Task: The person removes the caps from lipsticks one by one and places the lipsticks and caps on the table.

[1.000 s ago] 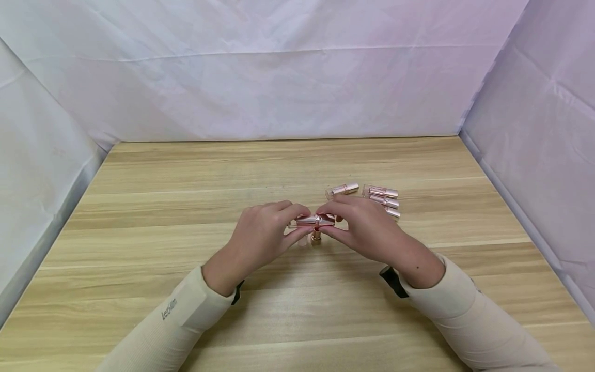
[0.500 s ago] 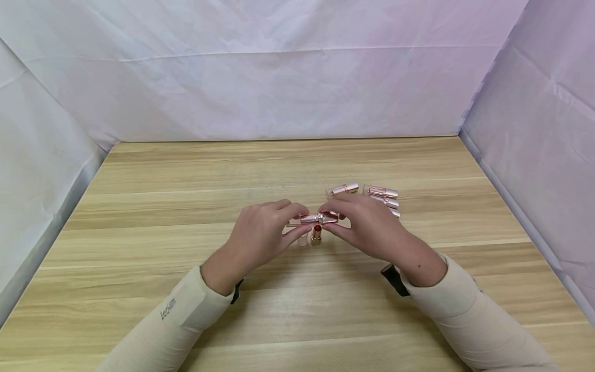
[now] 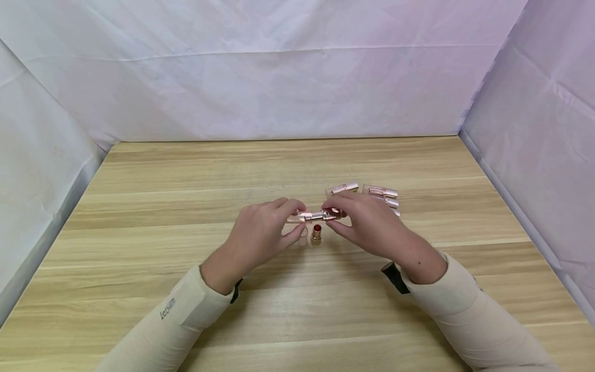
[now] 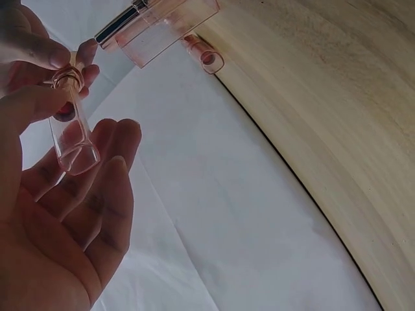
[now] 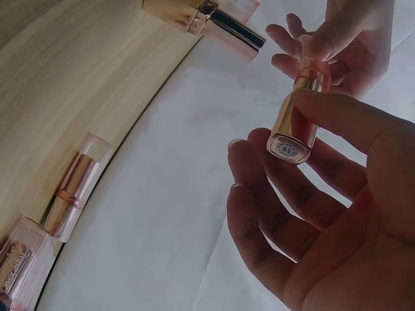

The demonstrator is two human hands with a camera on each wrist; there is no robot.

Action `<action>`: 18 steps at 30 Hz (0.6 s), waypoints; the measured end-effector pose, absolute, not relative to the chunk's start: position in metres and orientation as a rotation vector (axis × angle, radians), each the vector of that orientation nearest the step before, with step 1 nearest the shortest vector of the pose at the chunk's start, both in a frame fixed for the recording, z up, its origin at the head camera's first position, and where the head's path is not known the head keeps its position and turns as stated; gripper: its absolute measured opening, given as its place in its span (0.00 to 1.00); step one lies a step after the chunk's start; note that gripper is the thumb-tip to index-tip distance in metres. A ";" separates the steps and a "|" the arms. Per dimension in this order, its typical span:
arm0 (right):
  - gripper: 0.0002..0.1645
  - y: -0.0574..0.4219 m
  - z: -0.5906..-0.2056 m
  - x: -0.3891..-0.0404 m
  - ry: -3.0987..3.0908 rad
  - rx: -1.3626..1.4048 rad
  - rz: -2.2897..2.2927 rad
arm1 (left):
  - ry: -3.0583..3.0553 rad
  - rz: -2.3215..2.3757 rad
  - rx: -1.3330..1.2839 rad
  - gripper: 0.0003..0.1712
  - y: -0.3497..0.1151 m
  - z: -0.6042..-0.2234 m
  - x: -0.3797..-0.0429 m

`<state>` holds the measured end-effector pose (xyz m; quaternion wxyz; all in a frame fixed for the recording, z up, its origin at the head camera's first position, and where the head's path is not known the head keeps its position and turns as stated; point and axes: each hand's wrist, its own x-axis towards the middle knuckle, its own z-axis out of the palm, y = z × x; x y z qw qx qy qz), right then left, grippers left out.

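Observation:
My left hand [image 3: 262, 230] pinches the clear pinkish cap [image 4: 79, 148] of a lipstick between thumb and fingers. My right hand [image 3: 376, 227] grips the shiny rose-gold base of that lipstick [image 5: 292, 133], its round label facing the right wrist camera. The lipstick lies sideways between the hands, with a stretch of its metallic inner tube [image 3: 317, 216] showing between cap and base. Just below it in the head view, an uncapped lipstick [image 3: 316, 235] with a red tip stands upright on the table. A loose clear cap [image 3: 303, 238] stands beside it, close to the left thumb.
Beyond the right hand lies a capped lipstick [image 3: 345, 189]. Further right are several more capped lipsticks [image 3: 385, 192] lying in a row, partly hidden by that hand. White cloth [image 3: 279, 93] hangs behind the wooden table [image 3: 209, 170] and along both sides.
The hands have moved slightly apart, the right one to the right. More of the inner tube shows between cap and base, and the standing lipstick's red tip has come into view.

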<state>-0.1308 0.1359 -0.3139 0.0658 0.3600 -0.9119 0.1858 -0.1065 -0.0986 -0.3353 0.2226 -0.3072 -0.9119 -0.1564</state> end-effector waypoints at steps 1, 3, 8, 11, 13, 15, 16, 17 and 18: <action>0.13 0.136 -0.314 -0.131 -2.752 1.086 0.563 | -2.524 -0.429 -0.846 0.15 -0.099 -0.336 -0.107; 0.13 0.137 -0.315 -0.133 -2.761 1.083 0.581 | -2.538 -0.430 -0.840 0.15 -0.099 -0.336 -0.107; 0.11 0.137 -0.315 -0.137 -2.805 1.080 0.626 | -2.580 -0.419 -0.818 0.14 -0.099 -0.337 -0.108; 0.10 0.137 -0.316 -0.141 -2.835 1.067 0.650 | -2.612 -0.412 -0.801 0.14 -0.100 -0.337 -0.108; 0.10 0.138 -0.318 -0.144 -2.845 1.052 0.667 | -2.629 -0.414 -0.784 0.14 -0.100 -0.338 -0.109; 0.10 0.139 -0.321 -0.146 -2.844 1.029 0.699 | -2.648 -0.421 -0.762 0.14 -0.100 -0.339 -0.110; 0.11 0.139 -0.322 -0.148 -2.843 1.011 0.713 | -2.655 -0.427 -0.750 0.14 -0.101 -0.340 -0.111; 0.10 0.140 -0.323 -0.149 -2.841 0.993 0.724 | -2.660 -0.428 -0.736 0.14 -0.101 -0.340 -0.112; 0.10 0.140 -0.324 -0.149 -2.839 0.976 0.733 | -2.662 -0.426 -0.722 0.14 -0.101 -0.341 -0.112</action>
